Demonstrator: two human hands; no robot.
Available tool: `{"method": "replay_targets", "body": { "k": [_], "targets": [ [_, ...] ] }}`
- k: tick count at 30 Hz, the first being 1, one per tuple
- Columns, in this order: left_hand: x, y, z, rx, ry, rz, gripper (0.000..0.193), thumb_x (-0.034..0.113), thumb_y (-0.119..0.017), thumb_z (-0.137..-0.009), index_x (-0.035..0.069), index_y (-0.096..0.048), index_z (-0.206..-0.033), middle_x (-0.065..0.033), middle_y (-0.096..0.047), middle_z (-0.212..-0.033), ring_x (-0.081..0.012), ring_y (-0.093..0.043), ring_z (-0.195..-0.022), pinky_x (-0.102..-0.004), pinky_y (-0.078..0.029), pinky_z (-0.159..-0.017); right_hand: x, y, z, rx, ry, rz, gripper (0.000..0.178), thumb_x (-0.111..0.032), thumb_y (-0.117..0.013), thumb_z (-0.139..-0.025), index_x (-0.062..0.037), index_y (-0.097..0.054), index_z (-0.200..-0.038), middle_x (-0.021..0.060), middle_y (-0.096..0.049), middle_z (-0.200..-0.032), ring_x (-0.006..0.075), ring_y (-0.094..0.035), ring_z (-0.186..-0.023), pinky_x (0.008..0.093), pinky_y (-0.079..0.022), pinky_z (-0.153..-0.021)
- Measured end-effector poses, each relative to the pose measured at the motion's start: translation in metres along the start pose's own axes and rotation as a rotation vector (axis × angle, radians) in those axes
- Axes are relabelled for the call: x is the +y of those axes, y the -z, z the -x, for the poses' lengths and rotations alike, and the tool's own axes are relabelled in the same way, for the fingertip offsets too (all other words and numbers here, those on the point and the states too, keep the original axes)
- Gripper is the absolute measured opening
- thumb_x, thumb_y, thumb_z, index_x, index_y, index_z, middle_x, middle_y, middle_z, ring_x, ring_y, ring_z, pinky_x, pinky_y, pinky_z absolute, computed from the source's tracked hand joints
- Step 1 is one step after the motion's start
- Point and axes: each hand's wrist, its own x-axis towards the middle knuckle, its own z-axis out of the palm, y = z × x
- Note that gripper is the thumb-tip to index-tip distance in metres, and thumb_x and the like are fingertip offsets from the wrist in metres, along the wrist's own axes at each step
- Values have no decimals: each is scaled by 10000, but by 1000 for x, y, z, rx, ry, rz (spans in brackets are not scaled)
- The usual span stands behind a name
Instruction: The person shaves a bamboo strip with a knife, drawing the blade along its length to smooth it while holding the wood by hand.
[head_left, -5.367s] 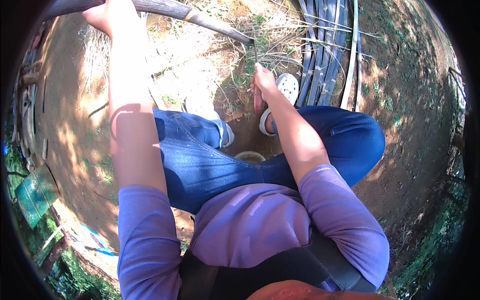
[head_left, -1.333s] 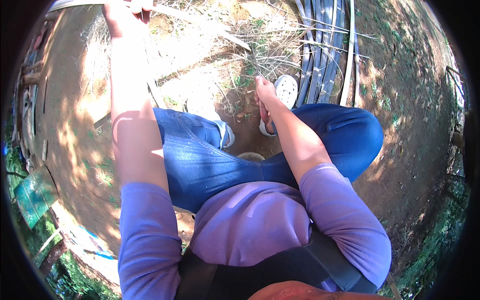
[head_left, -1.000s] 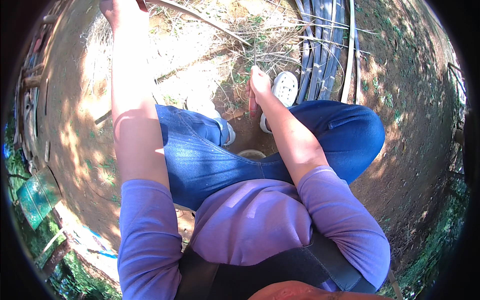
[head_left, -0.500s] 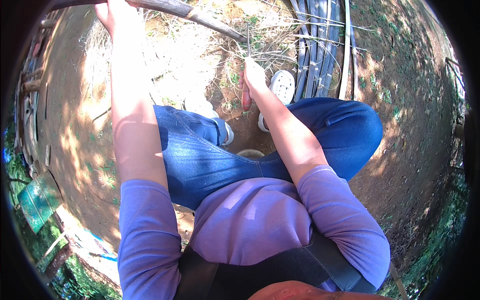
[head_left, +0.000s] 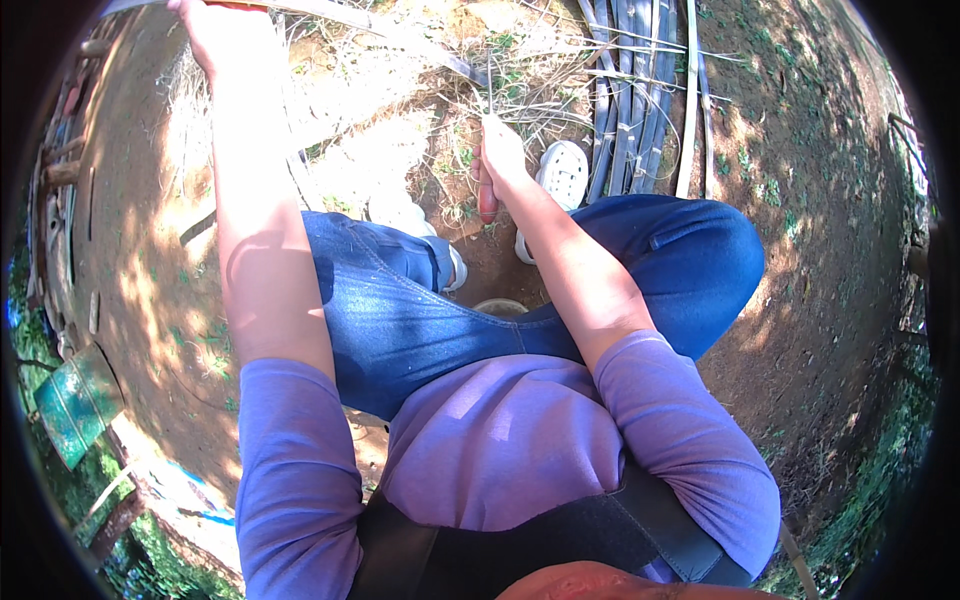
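We have the right hand (head_left: 503, 155) clenched on a red-handled knife (head_left: 487, 207), blade by one end of a long strip (head_left: 360, 18). Left hand (head_left: 228, 35), glare-washed, grips the strip farther left. Pale shavings (head_left: 545, 95) below; dark bundled strips (head_left: 630, 110) right, near the right shoe (head_left: 563, 172).

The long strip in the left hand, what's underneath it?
Around the long strip, thin pale strands lie scattered on the ground. What sits directly underneath is covered by the strip itself, and I can't tell whether its far end touches down.
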Motion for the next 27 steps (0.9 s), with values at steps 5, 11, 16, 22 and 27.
{"method": "replay_targets", "body": {
  "k": [5, 11, 16, 22, 27],
  "targets": [
    [2, 9, 4, 73, 12, -94, 373, 393, -593, -984, 79, -568, -1183, -16, -588, -753, -142, -577, -660, -308, -498, -601, -21, -12, 22, -51, 36, 55, 334, -382, -502, -1004, -59, -588, -1000, 53, -542, -662, 142, -539, -499, 326, -478, -447],
    [8, 8, 9, 160, 81, -244, 389, 405, -583, -993, 95, -580, -1227, -6, -597, -765, -124, -580, -685, -298, -497, -624, -48, -25, 52, -139, 125, 96, 342, -375, -495, -1009, -45, -558, -945, 38, -549, -642, 131, -550, -458, 286, -464, -428],
    [4, 14, 11, 106, 16, -45, 274, 372, -572, -1005, 115, -572, -1100, -2, -566, -705, -121, -550, -622, -289, -470, -567, -76, -49, 88, -296, 231, 212, 357, -370, -494, -1013, -38, -557, -899, 41, -570, -682, 114, -545, -493, 270, -455, -451],
    [-9, 7, 20, 58, 32, 79, 221, 349, -561, -1015, 136, -551, -956, 3, -529, -645, -118, -515, -551, -279, -439, -507, -60, -41, 70, -238, 458, 322, 335, -331, -487, -1028, -53, -569, -859, 9, -526, -628, 94, -516, -505, 278, -436, -470],
    [14, 3, 25, 94, 36, 81, 271, 341, -551, -1021, 150, -533, -830, 11, -489, -590, -116, -482, -497, -269, -412, -466, -25, -38, 31, -214, 583, 433, 314, -329, -484, -1031, -59, -565, -895, -5, -508, -616, 90, -484, -474, 273, -414, -450]
  ]
}}
